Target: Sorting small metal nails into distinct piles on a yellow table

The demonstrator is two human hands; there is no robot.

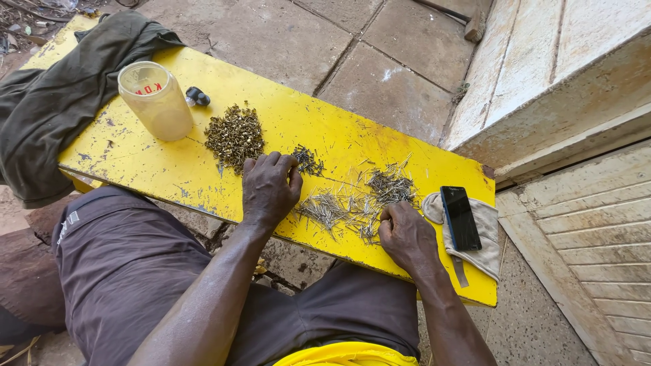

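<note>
- Yellow bench (169, 169) spans the lap, keeping parts within reach.
- Dark cloth (47, 102) lies at its far end.
- Brass-coloured screw pile (234, 137) sits apart from thin nails (352, 203).
- Left hand (270, 190): fingers curled together, knuckles down.
- Right hand (407, 237): fingers pinching nails.

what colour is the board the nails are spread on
Bright yellow board, scuffed and chipped, in the head view.
</note>
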